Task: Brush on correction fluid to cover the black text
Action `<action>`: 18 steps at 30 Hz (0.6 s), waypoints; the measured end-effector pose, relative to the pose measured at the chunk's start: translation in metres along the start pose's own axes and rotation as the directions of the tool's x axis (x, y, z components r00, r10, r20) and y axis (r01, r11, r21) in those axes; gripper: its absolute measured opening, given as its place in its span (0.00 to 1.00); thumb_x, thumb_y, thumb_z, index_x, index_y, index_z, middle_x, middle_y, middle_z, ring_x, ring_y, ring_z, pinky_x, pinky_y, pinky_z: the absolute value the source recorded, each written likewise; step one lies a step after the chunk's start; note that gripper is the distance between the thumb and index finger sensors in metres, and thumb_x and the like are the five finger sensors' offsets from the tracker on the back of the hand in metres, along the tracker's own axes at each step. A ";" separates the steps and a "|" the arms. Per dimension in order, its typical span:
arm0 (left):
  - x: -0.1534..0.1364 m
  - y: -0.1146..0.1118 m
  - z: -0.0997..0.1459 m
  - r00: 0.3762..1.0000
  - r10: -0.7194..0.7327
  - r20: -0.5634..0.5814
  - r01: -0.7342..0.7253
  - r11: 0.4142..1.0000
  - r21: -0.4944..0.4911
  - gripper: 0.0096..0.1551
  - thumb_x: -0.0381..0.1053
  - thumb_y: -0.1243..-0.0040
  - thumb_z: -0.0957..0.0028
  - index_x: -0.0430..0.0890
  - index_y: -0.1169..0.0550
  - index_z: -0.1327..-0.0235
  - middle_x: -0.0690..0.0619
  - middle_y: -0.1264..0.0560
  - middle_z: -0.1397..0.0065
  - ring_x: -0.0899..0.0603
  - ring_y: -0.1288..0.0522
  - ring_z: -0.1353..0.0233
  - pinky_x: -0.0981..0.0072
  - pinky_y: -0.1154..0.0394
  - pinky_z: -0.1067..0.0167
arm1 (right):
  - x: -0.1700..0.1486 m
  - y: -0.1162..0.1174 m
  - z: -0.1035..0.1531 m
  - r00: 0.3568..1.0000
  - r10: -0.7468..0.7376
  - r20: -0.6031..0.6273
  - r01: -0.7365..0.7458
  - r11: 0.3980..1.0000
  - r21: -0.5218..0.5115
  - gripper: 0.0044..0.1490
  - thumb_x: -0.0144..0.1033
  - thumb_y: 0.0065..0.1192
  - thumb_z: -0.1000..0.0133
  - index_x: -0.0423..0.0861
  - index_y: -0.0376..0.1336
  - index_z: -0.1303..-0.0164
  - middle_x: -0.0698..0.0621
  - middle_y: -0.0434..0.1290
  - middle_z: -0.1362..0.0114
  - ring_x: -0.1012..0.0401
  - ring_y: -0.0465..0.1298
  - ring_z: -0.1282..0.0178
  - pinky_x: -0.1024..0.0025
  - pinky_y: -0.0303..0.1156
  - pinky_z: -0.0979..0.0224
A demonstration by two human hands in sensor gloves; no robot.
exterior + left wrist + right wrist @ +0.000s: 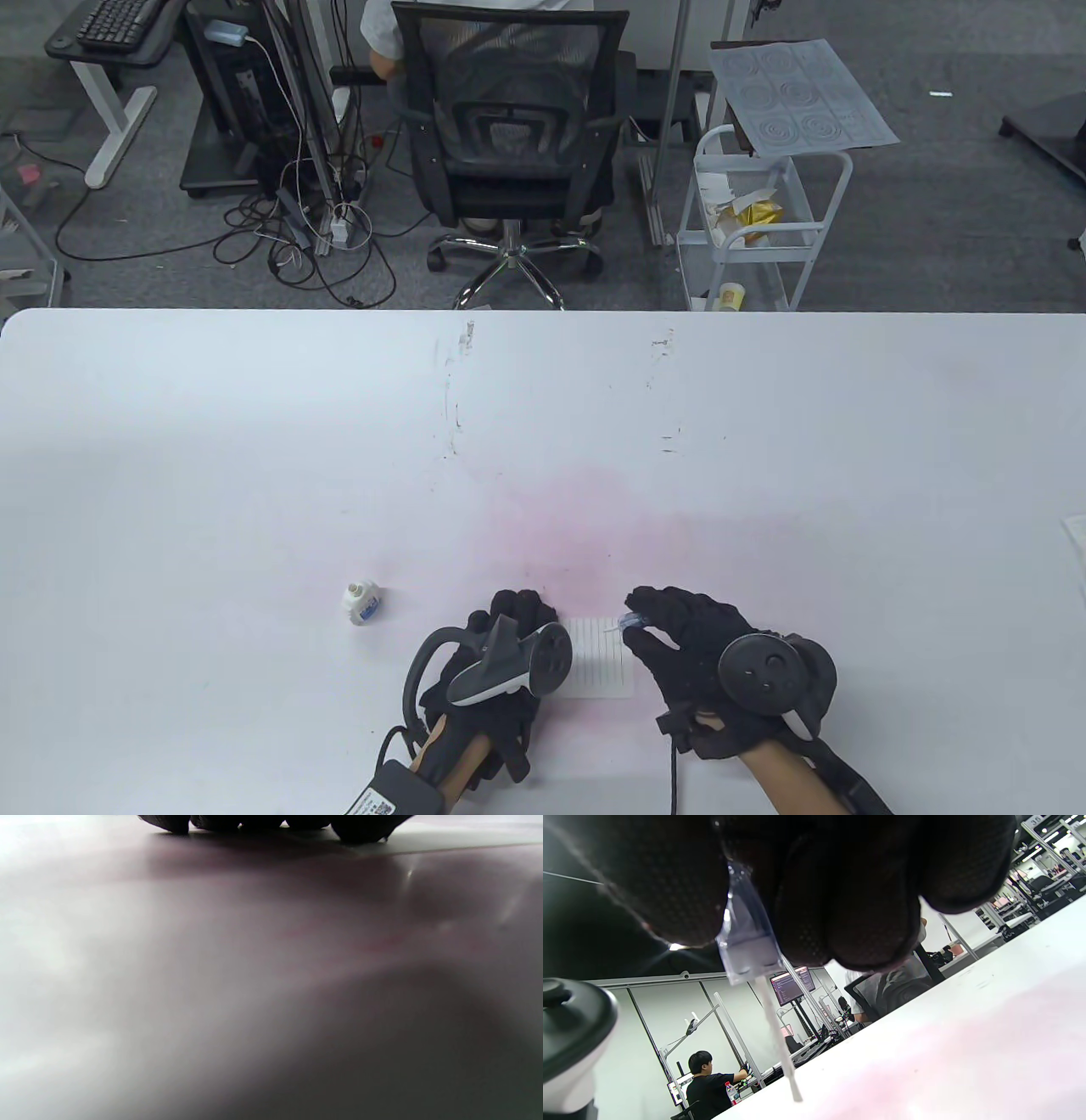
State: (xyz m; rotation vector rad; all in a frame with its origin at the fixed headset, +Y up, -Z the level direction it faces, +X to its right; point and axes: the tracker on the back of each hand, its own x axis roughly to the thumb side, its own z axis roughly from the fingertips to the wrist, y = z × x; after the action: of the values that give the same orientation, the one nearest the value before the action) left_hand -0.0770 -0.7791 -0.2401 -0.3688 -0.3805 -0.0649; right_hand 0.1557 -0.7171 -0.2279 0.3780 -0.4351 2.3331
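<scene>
A small lined white paper (601,666) lies on the white table (254,475) between my hands. My left hand (509,632) rests flat on the paper's left edge; its fingertips (360,827) show at the top of the left wrist view. My right hand (657,624) pinches the clear cap of the correction fluid brush (626,622), its thin white brush stem (778,1039) pointing down toward the table, just above the paper's upper right. The open correction fluid bottle (363,602) stands left of my left hand. No black text is readable on the paper.
The table has a pink stain (577,518) in the middle and some scuff marks (454,407). Another paper edge (1076,543) shows at the far right. Beyond the table stand an office chair (509,144) and a white cart (764,221).
</scene>
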 end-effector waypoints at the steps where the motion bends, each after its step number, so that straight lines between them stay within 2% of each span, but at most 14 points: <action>1: 0.000 0.000 0.000 1.000 0.002 0.000 -0.002 1.000 -0.001 0.37 0.57 0.54 0.45 0.53 0.48 0.24 0.47 0.54 0.16 0.38 0.50 0.15 0.47 0.45 0.21 | 0.000 0.001 0.000 1.000 0.000 0.000 0.000 1.000 0.002 0.30 0.50 0.75 0.60 0.48 0.74 0.50 0.49 0.81 0.48 0.52 0.86 0.56 0.48 0.76 0.42; 8: -0.007 0.002 0.003 0.999 0.036 0.001 -0.036 0.999 0.031 0.39 0.60 0.52 0.48 0.55 0.46 0.23 0.49 0.53 0.15 0.38 0.51 0.15 0.46 0.46 0.21 | -0.001 0.001 0.000 1.000 -0.005 0.000 0.005 1.000 -0.002 0.30 0.50 0.75 0.60 0.49 0.74 0.50 0.49 0.81 0.48 0.52 0.86 0.56 0.48 0.76 0.42; 11: -0.016 0.010 0.011 1.000 0.030 -0.001 -0.029 0.988 0.154 0.42 0.63 0.50 0.52 0.55 0.45 0.24 0.48 0.50 0.16 0.38 0.48 0.16 0.44 0.43 0.23 | -0.001 0.001 0.000 1.000 -0.015 -0.002 0.015 1.000 -0.004 0.30 0.50 0.75 0.60 0.49 0.74 0.50 0.49 0.81 0.48 0.52 0.86 0.56 0.48 0.76 0.42; 14: -0.029 0.030 0.027 0.999 0.031 -0.030 -0.023 0.969 0.245 0.43 0.65 0.50 0.53 0.56 0.45 0.24 0.49 0.50 0.15 0.37 0.49 0.16 0.43 0.44 0.23 | -0.001 0.001 0.000 1.000 -0.018 0.002 0.018 1.000 -0.009 0.30 0.50 0.75 0.60 0.49 0.74 0.50 0.49 0.81 0.48 0.52 0.86 0.56 0.48 0.76 0.43; 18: -0.054 0.055 0.049 0.992 0.084 -0.089 -0.040 0.909 0.415 0.43 0.66 0.48 0.54 0.57 0.41 0.24 0.52 0.48 0.15 0.37 0.47 0.15 0.42 0.43 0.22 | -0.001 0.001 0.000 1.000 -0.023 -0.002 0.023 1.000 -0.008 0.30 0.50 0.75 0.60 0.49 0.74 0.50 0.49 0.81 0.48 0.52 0.86 0.56 0.48 0.76 0.43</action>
State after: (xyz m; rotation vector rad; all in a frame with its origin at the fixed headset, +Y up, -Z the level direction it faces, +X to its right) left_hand -0.1371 -0.7106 -0.2362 0.0429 -0.2682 0.0592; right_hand 0.1558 -0.7186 -0.2285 0.3755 -0.4367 2.3083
